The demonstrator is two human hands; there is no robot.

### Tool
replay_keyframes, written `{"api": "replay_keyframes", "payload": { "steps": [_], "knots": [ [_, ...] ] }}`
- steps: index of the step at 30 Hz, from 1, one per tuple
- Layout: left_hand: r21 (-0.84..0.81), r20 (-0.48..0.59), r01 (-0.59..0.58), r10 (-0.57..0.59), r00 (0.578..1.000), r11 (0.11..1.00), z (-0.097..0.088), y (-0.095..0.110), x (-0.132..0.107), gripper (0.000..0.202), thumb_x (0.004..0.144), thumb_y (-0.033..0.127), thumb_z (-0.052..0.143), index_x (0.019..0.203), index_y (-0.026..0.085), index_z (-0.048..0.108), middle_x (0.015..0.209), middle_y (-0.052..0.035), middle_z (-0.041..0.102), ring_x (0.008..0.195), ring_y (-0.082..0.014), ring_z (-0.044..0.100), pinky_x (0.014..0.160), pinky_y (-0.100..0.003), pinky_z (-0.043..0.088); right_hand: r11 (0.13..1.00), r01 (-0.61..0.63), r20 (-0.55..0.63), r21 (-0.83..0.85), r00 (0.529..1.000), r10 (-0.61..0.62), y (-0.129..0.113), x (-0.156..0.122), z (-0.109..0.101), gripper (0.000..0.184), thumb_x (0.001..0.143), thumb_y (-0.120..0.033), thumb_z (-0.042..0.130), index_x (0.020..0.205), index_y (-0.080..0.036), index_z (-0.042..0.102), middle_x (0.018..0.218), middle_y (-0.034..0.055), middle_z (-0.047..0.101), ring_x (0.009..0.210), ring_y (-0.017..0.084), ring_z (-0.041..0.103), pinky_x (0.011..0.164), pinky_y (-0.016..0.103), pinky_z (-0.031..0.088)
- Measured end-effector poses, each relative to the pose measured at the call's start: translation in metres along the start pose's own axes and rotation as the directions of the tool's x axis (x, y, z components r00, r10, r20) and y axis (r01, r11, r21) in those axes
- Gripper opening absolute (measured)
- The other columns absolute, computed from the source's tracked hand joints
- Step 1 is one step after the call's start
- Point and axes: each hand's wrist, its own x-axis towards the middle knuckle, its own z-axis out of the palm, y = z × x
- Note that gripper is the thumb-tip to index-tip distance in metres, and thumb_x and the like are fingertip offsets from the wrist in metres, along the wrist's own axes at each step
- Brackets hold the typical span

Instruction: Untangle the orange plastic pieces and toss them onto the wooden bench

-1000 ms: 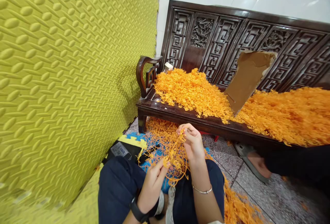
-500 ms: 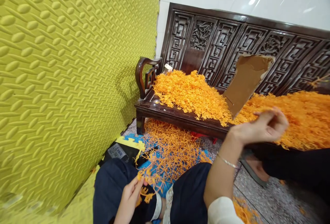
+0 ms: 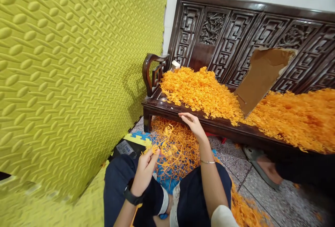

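Observation:
My left hand, with a dark band on its wrist, pinches a bundle of orange branching pieces between thumb and fingers, above my lap. My right hand is stretched out in front of the bench's front edge, fingers extended, with nothing visible in it. A small orange frilled piece shows left of the right hand; whether it is joined to the held bundle I cannot tell. Below both hands lies a heap of thin orange stems on blue matting.
A dark carved wooden bench carries a pile of orange frilled pieces and, past a leaning cardboard sheet, a larger pile. A yellow textured foam mat stands at left. Another person's sandalled foot is at right.
My right hand has swung left from the larger pile to near the left hand. My left hand has risen slightly, still holding orange pieces. The view has shifted a little.

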Motion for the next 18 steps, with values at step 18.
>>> {"api": "replay_keyframes", "payload": {
  "steps": [18],
  "knots": [
    [0.113, 0.183, -0.027, 0.006, 0.983, 0.993, 0.014, 0.002, -0.005, 0.038, 0.084, 0.045, 0.048, 0.061, 0.017, 0.056, 0.050, 0.0056, 0.031, 0.049, -0.0107, 0.029, 0.048, -0.024, 0.022, 0.980, 0.161, 0.028, -0.116, 0.987, -0.159, -0.066, -0.061, -0.010, 0.015, 0.083, -0.029, 0.060, 0.074, -0.019, 0.066, 0.075, 0.0011, 0.067, 0.071, 0.015, 0.061, 0.070, 0.026, 0.044]
  ]
}}
